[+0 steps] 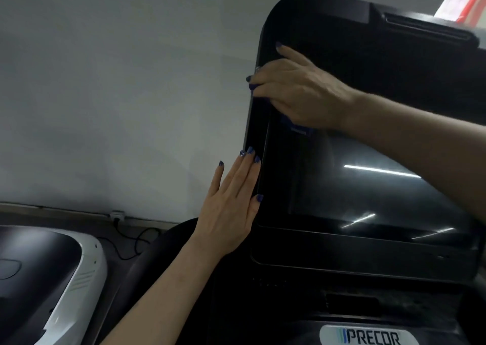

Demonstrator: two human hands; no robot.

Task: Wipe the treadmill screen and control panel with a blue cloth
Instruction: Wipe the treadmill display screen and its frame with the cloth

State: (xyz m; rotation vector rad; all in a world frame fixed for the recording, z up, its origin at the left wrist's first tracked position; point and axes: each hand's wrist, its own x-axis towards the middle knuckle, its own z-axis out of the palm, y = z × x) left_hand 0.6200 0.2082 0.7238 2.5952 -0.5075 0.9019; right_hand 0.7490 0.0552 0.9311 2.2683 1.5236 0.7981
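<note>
Blue cloth [298, 125] under right hand [297, 92], fingers pressing it on screen [368, 181]; left hand [231, 208] fingers straight.

most of the blue cloth [297, 125] is hidden under the right hand [297, 92]; only a corner below the palm and a sliver by the fingertips show. the screen [355, 187] runs off the right edge, partly covered by the right forearm. the neighbouring machine [52, 279] is cut off at left and bottom. the logo plate [368, 335] is clipped by the bottom edge.
</note>
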